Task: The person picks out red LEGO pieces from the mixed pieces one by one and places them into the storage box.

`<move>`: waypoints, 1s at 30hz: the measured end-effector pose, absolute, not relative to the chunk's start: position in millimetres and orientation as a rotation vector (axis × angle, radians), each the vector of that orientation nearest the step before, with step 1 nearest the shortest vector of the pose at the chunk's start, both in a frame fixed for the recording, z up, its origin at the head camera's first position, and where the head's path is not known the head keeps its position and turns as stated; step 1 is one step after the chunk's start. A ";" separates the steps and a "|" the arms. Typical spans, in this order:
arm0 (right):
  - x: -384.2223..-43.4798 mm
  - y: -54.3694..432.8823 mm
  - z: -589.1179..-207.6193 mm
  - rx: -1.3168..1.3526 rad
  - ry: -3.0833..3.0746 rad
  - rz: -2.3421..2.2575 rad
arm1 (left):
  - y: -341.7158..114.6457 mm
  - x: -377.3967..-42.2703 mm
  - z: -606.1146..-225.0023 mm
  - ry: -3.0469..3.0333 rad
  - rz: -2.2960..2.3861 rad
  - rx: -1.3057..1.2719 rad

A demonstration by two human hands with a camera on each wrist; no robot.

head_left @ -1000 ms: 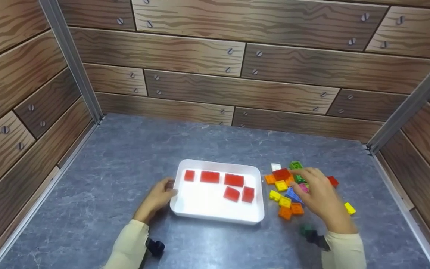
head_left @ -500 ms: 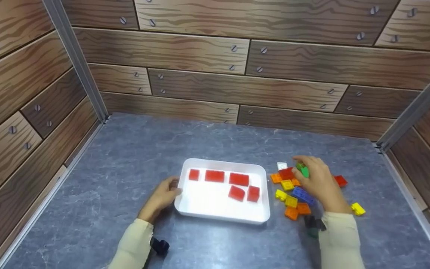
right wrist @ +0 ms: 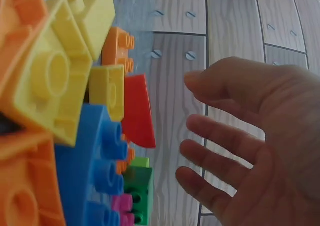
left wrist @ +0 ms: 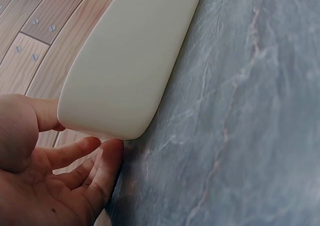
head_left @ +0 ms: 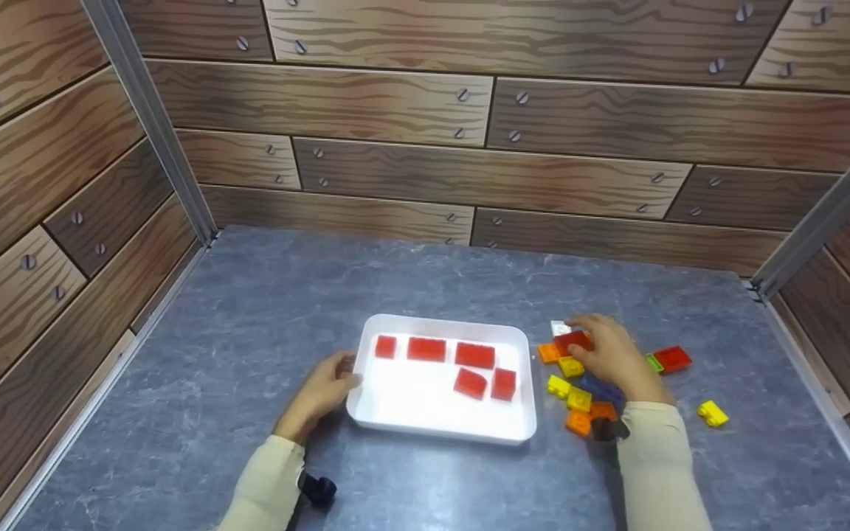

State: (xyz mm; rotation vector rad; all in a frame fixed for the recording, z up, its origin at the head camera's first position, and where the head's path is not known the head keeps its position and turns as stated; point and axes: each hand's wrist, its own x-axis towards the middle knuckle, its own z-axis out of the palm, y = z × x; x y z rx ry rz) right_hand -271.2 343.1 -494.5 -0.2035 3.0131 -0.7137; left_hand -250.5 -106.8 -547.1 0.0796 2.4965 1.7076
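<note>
My left hand [head_left: 324, 383] grips the left end of a white tray [head_left: 395, 424], its thumb over the rim. In the left wrist view, the fingers [left wrist: 107, 163] touch the underside of the tray's end [left wrist: 120, 70]. Red bricks [head_left: 475, 355] lie inside the tray. My right hand [head_left: 609, 354] hovers over a pile of toy bricks, with thumb and fingertips close by a red brick [head_left: 571, 341]. Seen from the right wrist, that red brick [right wrist: 139, 110] is apart from the loosely spread fingers, and nothing is in the hand. A blue brick [right wrist: 87, 171] lies nearby.
Around the right hand lie a white brick [head_left: 560, 328], yellow bricks [head_left: 579, 400], orange bricks [head_left: 578, 422] and a green brick [right wrist: 140, 191]. Farther right are another red brick [head_left: 672, 359] and a lone yellow brick [head_left: 712, 414]. Wood-patterned walls [head_left: 366, 166] enclose the table.
My right hand has shifted left over the pile, from the green bricks toward the red brick. A lime green brick now shows to its right. The left hand stays at the tray.
</note>
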 end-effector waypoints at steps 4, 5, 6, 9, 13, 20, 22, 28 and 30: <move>-273.9 340.4 -503.2 -0.176 2.960 -0.720 | -106.9 -249.2 -548.3 2.500 1.679 0.079; -274.2 340.3 -504.9 -0.156 2.941 -0.721 | -106.8 -249.2 -548.8 2.496 1.675 0.081; -274.7 340.5 -506.8 -0.132 2.922 -0.716 | -106.7 -249.2 -549.1 2.493 1.674 0.083; -276.9 341.4 -510.9 -0.081 2.894 -0.701 | -107.2 -249.5 -549.2 2.499 1.672 0.077; -281.0 341.5 -511.9 -0.063 2.903 -0.689 | -109.1 -250.6 -548.7 2.505 1.684 0.074; -282.4 341.6 -508.4 -0.139 2.978 -0.605 | -109.5 -250.4 -547.9 2.500 1.700 0.080; -280.5 341.1 -505.4 -0.146 2.994 -0.624 | -109.2 -250.6 -547.4 2.493 1.703 0.090; -269.5 337.5 -490.7 -0.143 3.052 -0.795 | -109.1 -251.2 -546.3 2.469 1.719 0.093; -265.2 336.7 -486.2 -0.174 3.083 -0.822 | -109.4 -250.9 -547.1 2.464 1.720 0.079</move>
